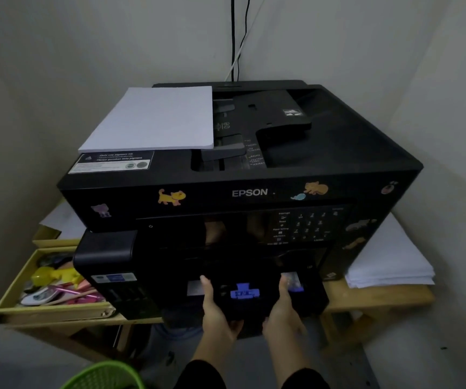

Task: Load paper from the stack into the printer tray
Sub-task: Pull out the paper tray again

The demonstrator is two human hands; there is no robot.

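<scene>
A large black Epson printer (pixel 248 192) stands on a wooden table. A stack of white paper (pixel 153 119) lies on its top at the left. At the printer's lower front a black paper tray (pixel 257 307) with a blue slider (pixel 244 293) sticks out. My left hand (pixel 216 313) grips the tray's left side with its thumb on top. My right hand (pixel 283 313) grips the right side the same way. The fingers under the tray are hidden.
A yellow box (pixel 16 301) of colourful items sits left of the printer. Another white paper pile (pixel 389 259) lies on the table (pixel 380 299) to the right. A green basket (pixel 102 377) is at the bottom left. Cables (pixel 236 37) run up the wall behind.
</scene>
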